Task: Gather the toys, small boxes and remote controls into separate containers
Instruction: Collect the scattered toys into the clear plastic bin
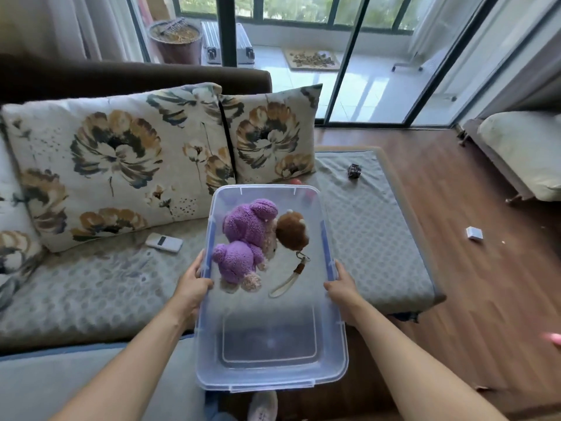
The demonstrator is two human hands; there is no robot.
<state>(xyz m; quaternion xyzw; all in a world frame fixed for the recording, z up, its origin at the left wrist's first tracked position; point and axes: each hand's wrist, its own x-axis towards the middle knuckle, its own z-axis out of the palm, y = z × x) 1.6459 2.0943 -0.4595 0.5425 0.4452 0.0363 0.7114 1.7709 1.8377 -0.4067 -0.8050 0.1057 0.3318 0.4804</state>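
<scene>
The bin is clear, smooth, slightly glossy plastic, and the purple toy and brown toy inside are fuzzy, nubby plush. Sofa cover looks like matte quilted cloth, the floor glossy wood, and the remote smooth white plastic.

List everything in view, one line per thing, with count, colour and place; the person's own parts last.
plastic bin: one, clear, held above the sofa
plush toys: two, purple and brown, inside the bin
remote control: one, white, on the sofa by the cushions
cushions: two, floral, against the sofa back
sofa: one, grey cover
small dark object: one, far end of the sofa
small box: one, white, on the wooden floor
left hand: on the bin's left rim
right hand: on the bin's right rim
</scene>
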